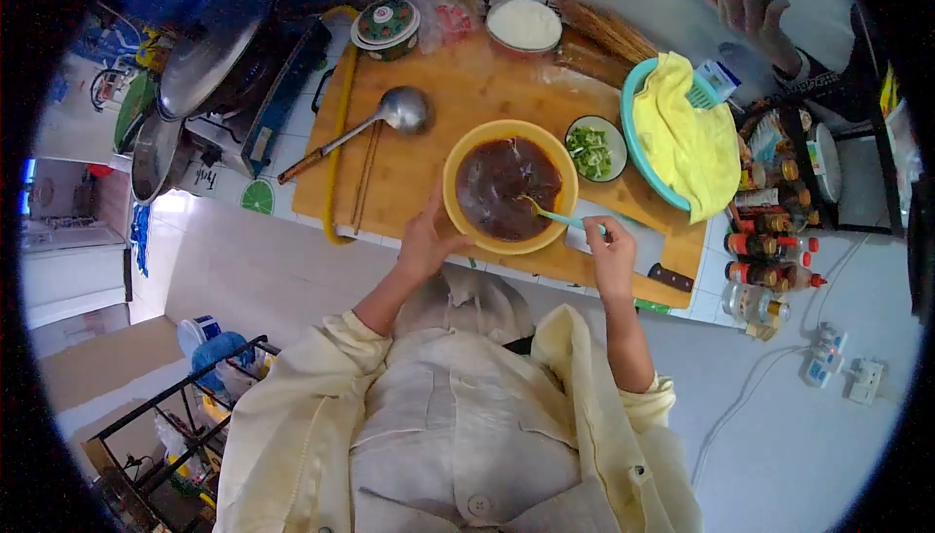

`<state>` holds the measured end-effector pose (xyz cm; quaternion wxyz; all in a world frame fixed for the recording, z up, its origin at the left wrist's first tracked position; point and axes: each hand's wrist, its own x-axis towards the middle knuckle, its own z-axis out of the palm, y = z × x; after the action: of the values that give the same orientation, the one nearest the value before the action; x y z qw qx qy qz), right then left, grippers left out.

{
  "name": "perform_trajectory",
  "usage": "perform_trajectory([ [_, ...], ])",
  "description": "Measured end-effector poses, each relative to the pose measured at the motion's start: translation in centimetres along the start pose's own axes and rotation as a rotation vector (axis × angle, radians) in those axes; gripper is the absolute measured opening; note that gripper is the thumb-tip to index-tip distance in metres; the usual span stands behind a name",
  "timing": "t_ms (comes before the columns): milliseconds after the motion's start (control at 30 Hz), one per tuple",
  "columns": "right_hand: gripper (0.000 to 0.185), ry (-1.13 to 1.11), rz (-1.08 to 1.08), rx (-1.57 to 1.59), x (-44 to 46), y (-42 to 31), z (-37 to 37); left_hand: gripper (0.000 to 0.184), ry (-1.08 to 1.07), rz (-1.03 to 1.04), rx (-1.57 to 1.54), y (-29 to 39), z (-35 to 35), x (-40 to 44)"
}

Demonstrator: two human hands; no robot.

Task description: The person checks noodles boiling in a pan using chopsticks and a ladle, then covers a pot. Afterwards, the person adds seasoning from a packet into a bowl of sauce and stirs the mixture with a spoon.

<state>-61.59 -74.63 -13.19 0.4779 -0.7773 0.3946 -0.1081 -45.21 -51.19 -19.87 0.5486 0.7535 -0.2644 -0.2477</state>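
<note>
A yellow bowl (454,144) of dark brown liquid stands at the front of the wooden board. My left hand (429,239) is closed on the bowl's left front rim, thumb toward the front. In my right hand (612,251) is the handle of a spoon (560,217), light green, its far end dipping into the liquid. A small bowl of chopped green onions (590,151) sits just right of the yellow bowl. Below my right hand lies a cleaver (638,239) with a dark handle, partly hidden by the hand.
A ladle (403,110) and chopsticks (366,178) lie left on the cutting board (419,66). Behind stand a lidded pot (386,27) and a bowl of white powder (524,25). To the right are a teal basin (638,155) with a yellow cloth (687,129) and several bottles (760,246).
</note>
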Motion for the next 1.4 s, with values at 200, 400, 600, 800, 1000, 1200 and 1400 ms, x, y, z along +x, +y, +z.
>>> perform_trajectory([
  [200,0.011,0.153,-0.335,-0.010,-0.8,-1.6,1.1,0.108,0.006,-0.039,-0.113,-0.3,0.2,0.1],
  [400,0.011,0.227,-0.583,-0.153,-0.9,-3.4,0.4,0.109,0.036,0.015,-0.035,0.0,0.1,0.1],
  [600,0.012,0.207,-0.579,-0.210,-0.1,-2.8,0.7,0.110,0.031,-0.009,-0.016,0.0,0.1,0.1],
  [800,0.015,0.162,-0.341,-0.079,0.3,-1.7,0.7,0.109,0.042,0.024,0.018,0.2,0.0,0.1],
  [1000,0.024,0.235,-0.094,0.443,2.2,-2.7,-0.6,0.108,0.040,0.047,0.039,0.7,0.0,0.4],
  [1200,0.023,0.233,-0.119,0.736,4.1,-6.7,-3.8,0.108,0.046,0.058,0.046,0.7,0.0,0.5],
  [1400,0.024,0.156,-0.137,1.006,3.0,-14.6,-7.7,0.104,0.026,-0.031,0.031,0.0,0.1,0.6],
])
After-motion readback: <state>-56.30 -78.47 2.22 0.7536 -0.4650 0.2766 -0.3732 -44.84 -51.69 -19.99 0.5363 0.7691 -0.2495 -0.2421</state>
